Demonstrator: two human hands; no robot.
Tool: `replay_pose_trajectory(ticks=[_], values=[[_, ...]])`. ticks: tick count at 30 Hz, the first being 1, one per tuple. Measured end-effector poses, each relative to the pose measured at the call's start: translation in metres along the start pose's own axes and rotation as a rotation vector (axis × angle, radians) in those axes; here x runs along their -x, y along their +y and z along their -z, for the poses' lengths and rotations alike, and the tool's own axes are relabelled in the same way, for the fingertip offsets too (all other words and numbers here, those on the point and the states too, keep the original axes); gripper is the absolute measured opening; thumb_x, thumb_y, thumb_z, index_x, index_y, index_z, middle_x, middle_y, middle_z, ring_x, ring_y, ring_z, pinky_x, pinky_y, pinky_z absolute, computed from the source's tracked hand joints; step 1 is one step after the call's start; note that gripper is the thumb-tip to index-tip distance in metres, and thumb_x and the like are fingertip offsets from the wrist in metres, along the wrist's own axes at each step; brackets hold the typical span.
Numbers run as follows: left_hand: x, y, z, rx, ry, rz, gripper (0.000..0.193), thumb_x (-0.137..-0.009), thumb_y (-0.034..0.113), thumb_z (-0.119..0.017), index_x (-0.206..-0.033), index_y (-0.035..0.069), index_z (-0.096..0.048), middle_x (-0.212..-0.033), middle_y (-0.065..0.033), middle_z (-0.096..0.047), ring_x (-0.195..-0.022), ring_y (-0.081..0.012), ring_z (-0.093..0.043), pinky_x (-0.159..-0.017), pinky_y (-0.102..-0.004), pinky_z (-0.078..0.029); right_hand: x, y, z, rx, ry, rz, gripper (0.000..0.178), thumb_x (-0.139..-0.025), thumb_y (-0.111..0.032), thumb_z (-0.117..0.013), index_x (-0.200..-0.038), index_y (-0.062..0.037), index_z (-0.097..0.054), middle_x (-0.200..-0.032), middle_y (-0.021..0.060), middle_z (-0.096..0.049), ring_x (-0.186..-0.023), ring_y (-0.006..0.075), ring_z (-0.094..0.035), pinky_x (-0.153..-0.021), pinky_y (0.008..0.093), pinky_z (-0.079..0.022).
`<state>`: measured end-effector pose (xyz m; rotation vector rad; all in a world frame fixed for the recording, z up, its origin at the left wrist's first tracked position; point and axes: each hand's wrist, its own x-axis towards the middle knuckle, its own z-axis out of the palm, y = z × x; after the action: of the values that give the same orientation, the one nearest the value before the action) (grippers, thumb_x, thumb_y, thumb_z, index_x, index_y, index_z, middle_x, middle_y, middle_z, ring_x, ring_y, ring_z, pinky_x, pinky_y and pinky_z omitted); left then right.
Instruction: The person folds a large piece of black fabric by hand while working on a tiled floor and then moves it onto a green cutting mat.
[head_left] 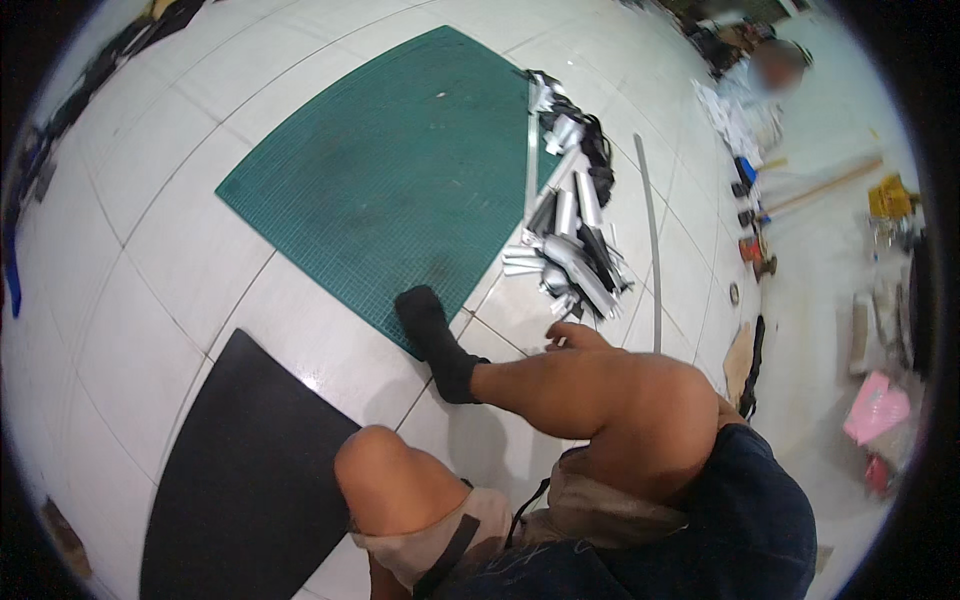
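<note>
My right hand (pixel 572 336) shows past my raised right leg, which hides most of its arm. Its fingers are loosely stretched out and apart, with nothing visible in them. Just beyond the fingertips lies a heap of silver, white and black strips (pixel 575 265), some rolled or folded. A dark tangle of straps or cord (pixel 597 150) runs along the heap's far end. My left hand does not show. A green cutting mat (pixel 380 170) lies on the floor ahead, and my foot in a dark sock (pixel 430 330) rests at its near edge.
A long metal ruler or bar (pixel 650 235) lies right of the heap, and another flat strip (pixel 532 150) lies along the mat's right edge. A black mat (pixel 250 480) is at the near left. Another person (pixel 755 90) sits at the far right, near a wooden-handled tool (pixel 825 188).
</note>
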<state>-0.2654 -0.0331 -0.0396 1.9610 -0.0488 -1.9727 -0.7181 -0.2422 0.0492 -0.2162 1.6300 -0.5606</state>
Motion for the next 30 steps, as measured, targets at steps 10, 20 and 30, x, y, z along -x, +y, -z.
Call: replay_pose_trajectory(ticks=[10, 20, 30], values=[[0.019, 0.040, 0.016, -0.282, -0.075, 0.013, 0.047, -0.084, 0.035, -0.059, -0.108, -0.004, -0.050, -0.095, -0.0105, -0.053, -0.084, -0.0231, -0.054, -0.074, -0.0338, -0.044, 0.108, 0.137, 0.048, 0.077, -0.154, -0.287, 0.029, -0.079, -0.026, -0.065, -0.100, -0.0076, -0.059, -0.093, 0.0157, -0.061, -0.085, 0.0303, -0.060, -0.073, 0.0393, -0.048], [0.027, 0.071, 0.025, -0.434, -0.099, 0.063, 0.046, -0.085, 0.040, -0.056, -0.100, -0.003, -0.055, -0.081, -0.0089, -0.057, -0.072, -0.0216, -0.057, -0.065, -0.0318, -0.048, 0.127, 0.144, 0.082, 0.083, -0.027, -0.190, 0.036, -0.078, -0.029, -0.065, -0.106, -0.0099, -0.057, -0.100, 0.0169, -0.059, -0.092, 0.0332, -0.058, -0.078, 0.0423, -0.047], [0.028, 0.253, -0.049, -0.458, -0.094, -0.607, 0.025, -0.084, 0.023, -0.058, -0.090, -0.001, -0.058, -0.070, -0.0092, -0.058, -0.058, -0.0162, -0.056, -0.049, -0.0308, -0.045, 0.147, 0.138, 0.177, 0.808, 0.048, 0.024, 0.043, -0.076, -0.033, -0.066, -0.112, -0.0121, -0.055, -0.106, 0.0181, -0.057, -0.100, 0.0361, -0.056, -0.082, 0.0453, -0.045]])
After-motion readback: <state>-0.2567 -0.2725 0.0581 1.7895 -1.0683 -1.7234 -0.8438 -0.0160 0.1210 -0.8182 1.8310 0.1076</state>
